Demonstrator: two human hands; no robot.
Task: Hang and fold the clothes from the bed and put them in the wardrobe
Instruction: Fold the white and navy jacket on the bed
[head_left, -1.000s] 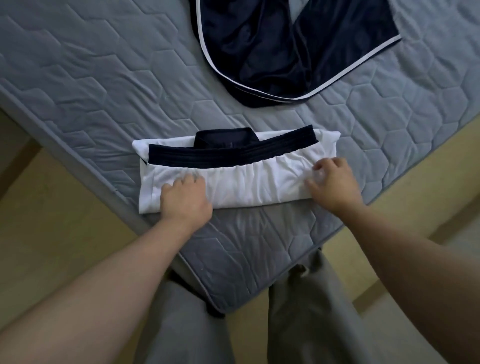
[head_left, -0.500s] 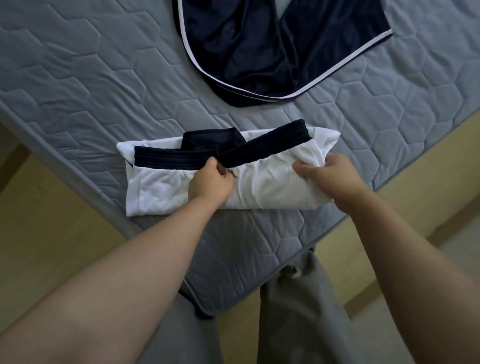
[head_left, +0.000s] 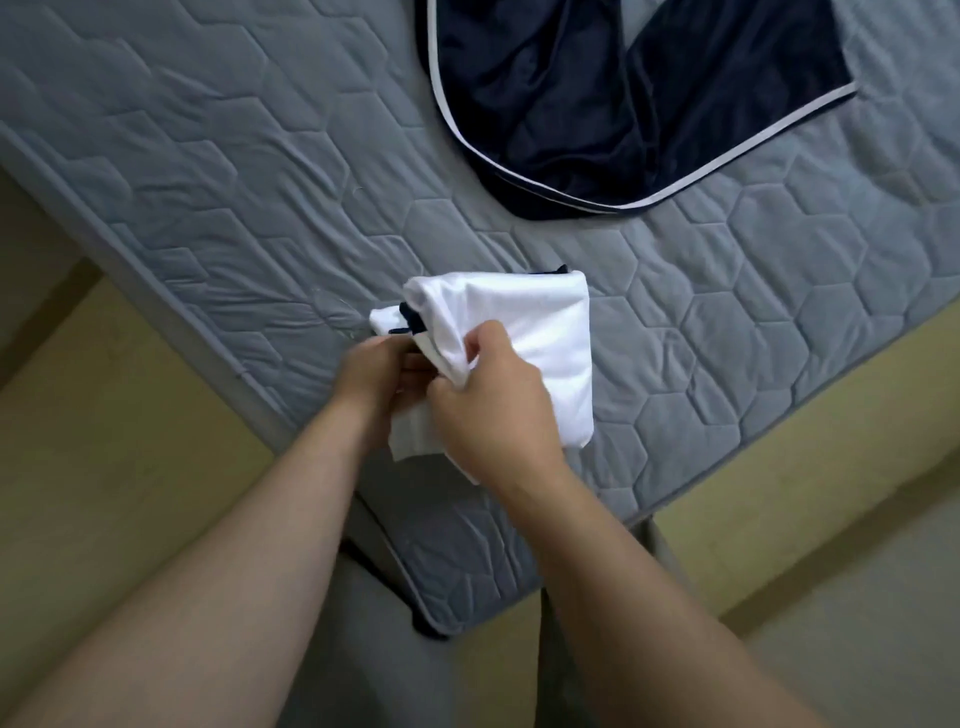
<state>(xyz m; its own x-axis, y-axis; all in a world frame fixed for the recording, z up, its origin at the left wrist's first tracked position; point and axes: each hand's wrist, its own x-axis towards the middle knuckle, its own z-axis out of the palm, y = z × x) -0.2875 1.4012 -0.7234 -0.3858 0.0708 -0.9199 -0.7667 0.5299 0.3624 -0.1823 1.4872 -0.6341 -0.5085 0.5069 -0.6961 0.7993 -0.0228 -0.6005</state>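
Head view: folded white garment (head_left: 545, 338), navy trim (head_left: 411, 318) peeking out.

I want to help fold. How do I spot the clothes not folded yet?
Find the grey quilted mattress. At its far side lies a dark navy garment, spread loose. Its white edge stripe sets it apart from the white folded bundle by the near corner.

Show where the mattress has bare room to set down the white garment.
Bare mattress spreads left of the navy garment, and right of the white garment toward the edge. Crowded where left hand and right hand grip it.
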